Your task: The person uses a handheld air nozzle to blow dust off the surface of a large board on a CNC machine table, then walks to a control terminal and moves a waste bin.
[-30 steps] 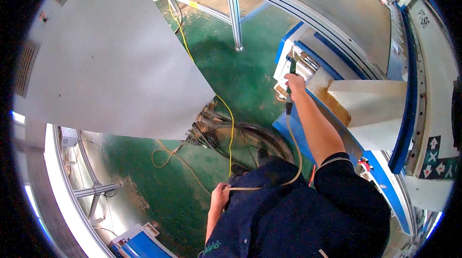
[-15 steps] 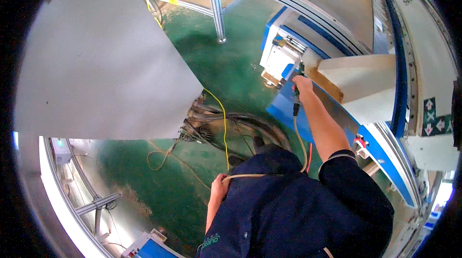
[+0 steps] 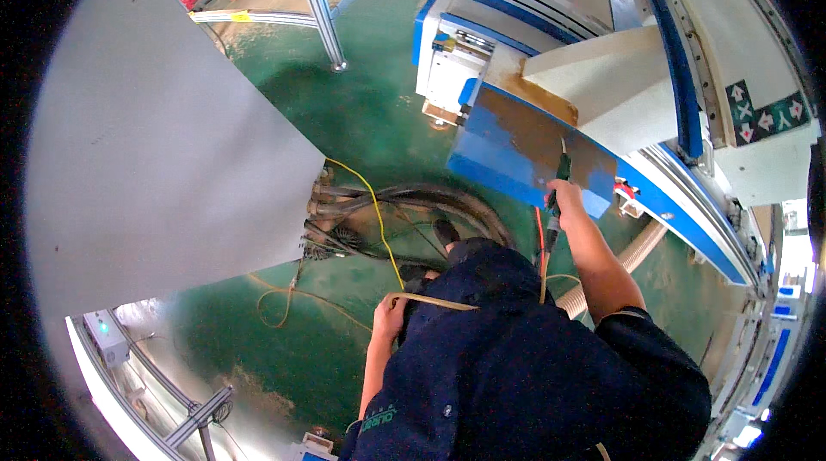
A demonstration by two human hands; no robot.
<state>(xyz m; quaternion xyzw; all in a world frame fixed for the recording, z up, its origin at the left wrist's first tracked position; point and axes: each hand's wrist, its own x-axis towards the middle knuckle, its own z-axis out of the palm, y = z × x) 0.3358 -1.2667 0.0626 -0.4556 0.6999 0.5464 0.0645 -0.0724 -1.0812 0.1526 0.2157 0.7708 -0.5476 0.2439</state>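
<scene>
My right hand [image 3: 565, 201] is wrapped round a dark air blow gun [image 3: 564, 169] with a thin nozzle. The nozzle points over a blue machine ledge [image 3: 490, 147] whose top is covered with brown dust. From the gun's lower end a tan hose [image 3: 439, 300] runs down and past my body. My left hand [image 3: 390, 315] is closed on that hose at my left side, its fingers partly hidden.
A large grey panel [image 3: 172, 169] fills the left. Thick dark hoses [image 3: 447, 196] and a yellow cable [image 3: 377, 212] lie by my feet. A metal frame leg [image 3: 320, 18] stands ahead. Right of me are a white machine arm [image 3: 607, 74] and a ribbed hose [image 3: 641, 246].
My right hand has drawn the blow gun back toward me, from the white machine end to above the near part of the blue ledge. The view has shifted; my left hand still grips the hose.
</scene>
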